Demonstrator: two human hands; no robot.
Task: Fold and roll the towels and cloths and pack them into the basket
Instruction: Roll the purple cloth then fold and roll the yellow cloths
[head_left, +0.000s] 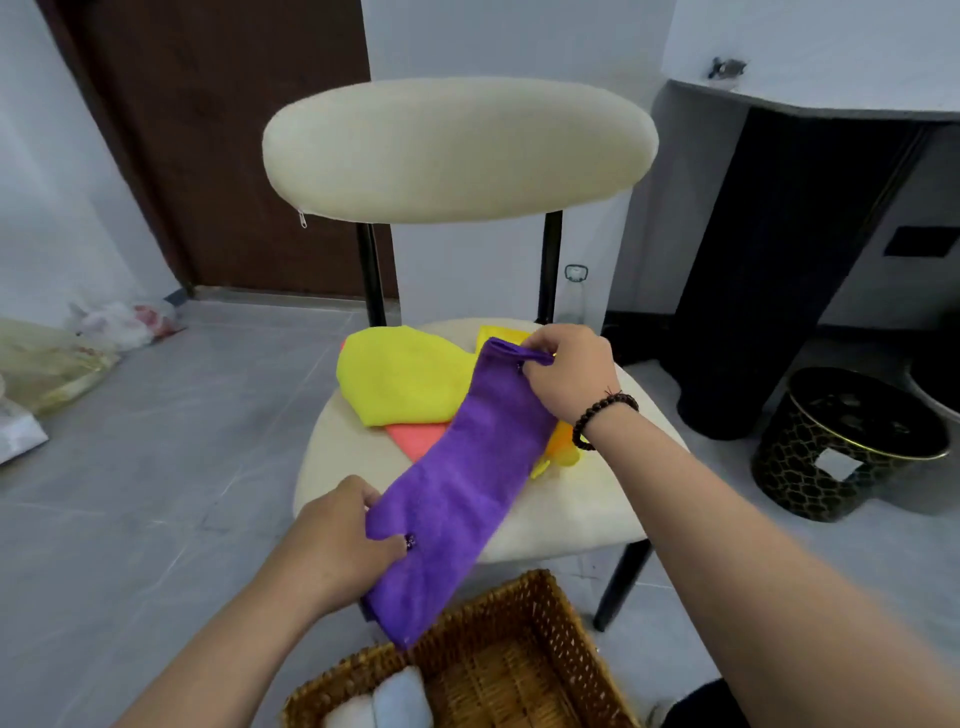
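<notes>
Purple towel (457, 483) folded lengthwise, stretched diagonally over chair seat (571, 514). Left hand (337, 540) grip closed on near end; right hand (566, 374) grip pinches far corner. Wicker basket (524, 603) below, pale rolled cloths (384, 701) inside. Yellow towel (400, 379) on seat.

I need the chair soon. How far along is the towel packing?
Early on. Done: pale rolled cloths, white and light blue, lie in the woven wicker basket's near left corner. In hand: the purple towel, folded into a long strip, held by the left hand and right hand. Left on the cream chair seat: a yellow cloth, a coral cloth and an orange-yellow piece, all unfolded.
</notes>
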